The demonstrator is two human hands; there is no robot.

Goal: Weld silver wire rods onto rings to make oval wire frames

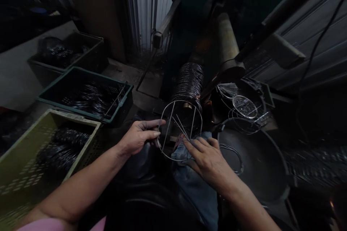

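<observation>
My left hand pinches the left rim of a round wire ring that has thin straight wires running across it. My right hand is at the ring's lower right, its fingertips on the loose ends of those thin wires. The ring is held over my lap, just in front of a machine spindle loaded with a thick stack of dark wire rings.
A dark round pan sits to the right with a loose ring in it, and more wire frames lie behind it. On the left stand a yellow-green crate and two dark green crates holding dark wire parts.
</observation>
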